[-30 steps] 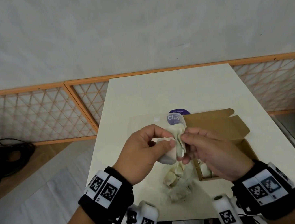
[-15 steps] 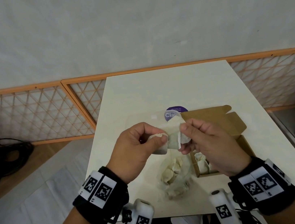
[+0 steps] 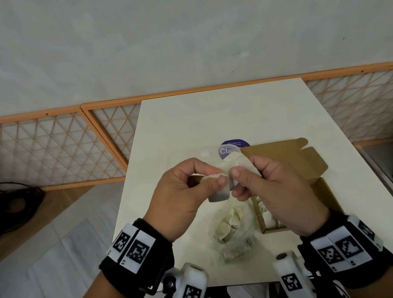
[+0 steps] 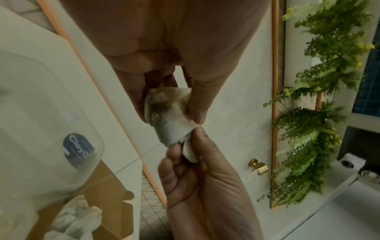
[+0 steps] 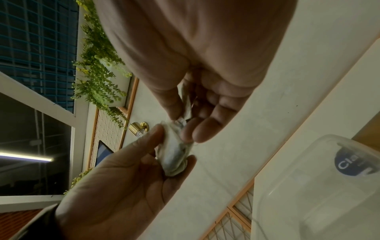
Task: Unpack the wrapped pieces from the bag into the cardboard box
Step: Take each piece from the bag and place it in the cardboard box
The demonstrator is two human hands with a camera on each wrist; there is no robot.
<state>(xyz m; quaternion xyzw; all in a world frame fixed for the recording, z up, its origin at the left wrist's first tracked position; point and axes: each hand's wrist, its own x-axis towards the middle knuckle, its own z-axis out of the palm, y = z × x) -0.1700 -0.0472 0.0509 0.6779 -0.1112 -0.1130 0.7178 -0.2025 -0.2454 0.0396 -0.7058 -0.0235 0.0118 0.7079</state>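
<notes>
Both hands mid-frame in head view, over table (image 3: 187, 125). L hand (image 3: 180, 201) fingers curled, thumb + fingers pinching wrapped piece (image 3: 219, 191). R hand (image 3: 271, 188) thumb + forefinger pinching loose wrap end, other fingers half curled. Piece off table, between hands. Bag (image 3: 232, 229) w/ more pieces lies below hands, lower centre. Box (image 3: 328, 196) open, just right of bag, touching it, some pieces inside. Clear lid w/ purple label (image 3: 234, 147) behind hands
</notes>
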